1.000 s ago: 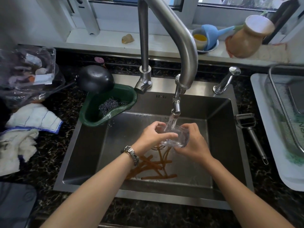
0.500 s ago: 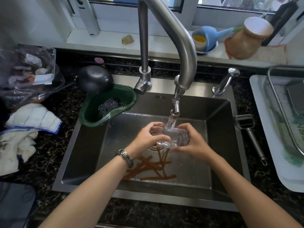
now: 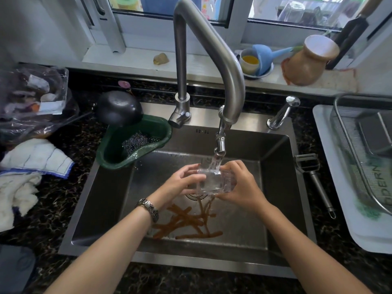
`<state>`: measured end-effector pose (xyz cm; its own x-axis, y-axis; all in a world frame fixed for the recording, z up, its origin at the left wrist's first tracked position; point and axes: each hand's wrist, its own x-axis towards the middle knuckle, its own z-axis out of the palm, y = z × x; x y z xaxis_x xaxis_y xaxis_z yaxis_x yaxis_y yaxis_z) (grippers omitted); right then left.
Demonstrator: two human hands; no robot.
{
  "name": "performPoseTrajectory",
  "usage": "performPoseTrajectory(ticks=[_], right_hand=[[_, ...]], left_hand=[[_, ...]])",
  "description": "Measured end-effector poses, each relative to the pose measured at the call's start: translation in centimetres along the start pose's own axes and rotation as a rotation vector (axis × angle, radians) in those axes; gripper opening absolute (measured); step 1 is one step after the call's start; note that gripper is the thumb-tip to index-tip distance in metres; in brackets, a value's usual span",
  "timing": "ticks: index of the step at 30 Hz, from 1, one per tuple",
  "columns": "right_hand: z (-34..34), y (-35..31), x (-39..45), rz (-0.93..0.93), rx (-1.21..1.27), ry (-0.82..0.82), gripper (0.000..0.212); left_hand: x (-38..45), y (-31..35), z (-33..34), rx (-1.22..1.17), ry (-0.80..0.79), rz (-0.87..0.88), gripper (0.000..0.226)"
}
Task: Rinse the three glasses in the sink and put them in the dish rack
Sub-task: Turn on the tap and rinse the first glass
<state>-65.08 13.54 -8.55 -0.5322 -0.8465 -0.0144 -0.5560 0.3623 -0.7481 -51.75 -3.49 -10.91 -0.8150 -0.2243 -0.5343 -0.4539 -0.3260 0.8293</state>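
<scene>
Head view: my left hand (image 3: 182,183) and right hand (image 3: 239,187) curl round the glass (image 3: 214,182), held under the tap (image 3: 220,143) stream above the sink (image 3: 275,187). Brown strips (image 3: 186,221) lie below my grip. A green basket (image 3: 135,143) sits to its left, a peeler (image 3: 314,177) and the rack (image 3: 360,158) to its right.

Bare forearms, metal wristwatch (image 3: 148,208) (left wrist)

I hold a clear glass (image 3: 214,181) under the running faucet (image 3: 220,145), my left hand (image 3: 182,183) and right hand (image 3: 241,187) gripping it above the steel sink (image 3: 275,166).
</scene>
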Motion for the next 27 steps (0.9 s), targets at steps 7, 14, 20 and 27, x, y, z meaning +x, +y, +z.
performPoseTrajectory(ticks=[7,14,20,27], right_hand=[[0.3,-0.3,-0.4,-0.081,-0.052,0.041,0.058],[1.1,-0.2,-0.6,-0.06,0.003,0.059,0.067],[-0.5,-0.6,-0.2,0.148,0.298,-0.122,0.079],[-1.0,-0.4,0.2,0.272,0.43,-0.235,0.069]], left_hand=[[-0.1,0.1,0.0,-0.059,-0.046,-0.082,0.059],[0.1,-0.3,0.7,-0.057,0.048,0.004,0.082],[-0.2,0.1,0.2,0.075,0.089,0.119,0.073],[-0.6,0.3,0.3,0.107,0.026,0.165,0.068]])
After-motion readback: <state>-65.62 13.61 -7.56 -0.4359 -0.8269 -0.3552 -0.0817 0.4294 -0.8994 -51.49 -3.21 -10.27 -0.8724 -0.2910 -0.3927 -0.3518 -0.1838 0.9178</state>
